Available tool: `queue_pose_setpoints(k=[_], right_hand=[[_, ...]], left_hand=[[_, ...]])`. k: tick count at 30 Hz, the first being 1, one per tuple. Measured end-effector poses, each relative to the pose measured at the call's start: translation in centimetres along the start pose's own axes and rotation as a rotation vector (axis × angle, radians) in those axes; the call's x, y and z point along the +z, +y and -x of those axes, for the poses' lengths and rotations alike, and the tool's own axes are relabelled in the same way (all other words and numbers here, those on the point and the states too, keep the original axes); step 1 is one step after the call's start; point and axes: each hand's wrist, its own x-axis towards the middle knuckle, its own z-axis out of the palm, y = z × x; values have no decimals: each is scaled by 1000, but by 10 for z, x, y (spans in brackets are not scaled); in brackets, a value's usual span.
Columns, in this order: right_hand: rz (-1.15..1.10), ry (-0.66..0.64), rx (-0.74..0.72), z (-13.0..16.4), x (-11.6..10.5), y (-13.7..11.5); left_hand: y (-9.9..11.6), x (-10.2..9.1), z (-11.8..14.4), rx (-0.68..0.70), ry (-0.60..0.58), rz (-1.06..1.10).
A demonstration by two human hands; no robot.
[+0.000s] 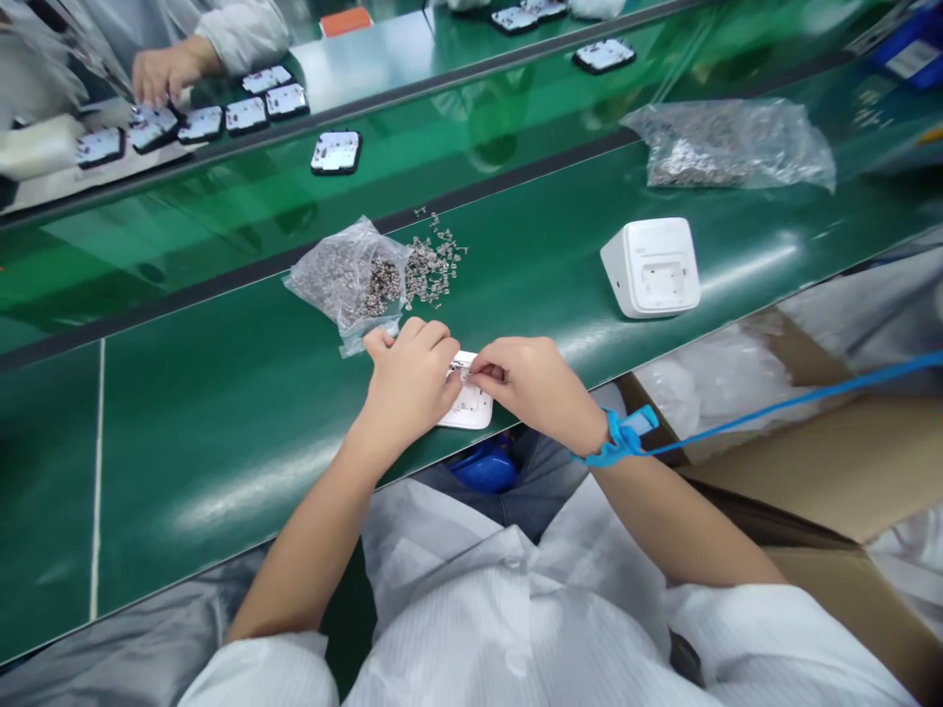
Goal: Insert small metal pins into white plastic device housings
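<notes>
A white plastic housing (472, 412) lies at the front edge of the green table, partly covered by my hands. My left hand (413, 378) is closed around its left side, with the thumb reaching over its upper face. The fingers of my right hand (541, 383) are pinched together at the housing's recess. A tiny metal piece seems to be at those fingertips, too small to make out well. Just beyond my left hand, an open clear plastic bag (331, 275) of small metal clips lies on its side. Loose metal clips (434, 263) are spilled at its mouth.
Another white housing (659, 245) stands to the right, with a second clear bag (729, 147) behind it. A green conveyor belt (471, 128) carries black-edged units. Across it is a co-worker's hand (173, 74). A blue cord (773, 403) runs rightward from my wrist, over a cardboard box (825, 462).
</notes>
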Motion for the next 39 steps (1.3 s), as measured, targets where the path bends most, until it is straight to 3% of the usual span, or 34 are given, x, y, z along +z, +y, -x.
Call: queue_pose_setpoints(k=[8, 14, 27, 29, 35, 39], right_hand=[[160, -44, 111, -8, -2, -6], [35, -75, 183, -15, 0, -5], [-122, -95, 154, -28, 0, 15], [-200, -33, 99, -23, 2, 20], [-247, 345, -168, 22, 27, 23], [-241, 428, -199, 35, 42, 23]], left_hand=[[2, 3, 1, -46, -25, 28], [1, 3, 1, -61, -24, 62], [3, 2, -3, -82, -38, 74], [5, 2, -5, -98, -35, 51], [2, 0, -5, -71, -40, 55], [-1, -2, -4, -60, -54, 59]])
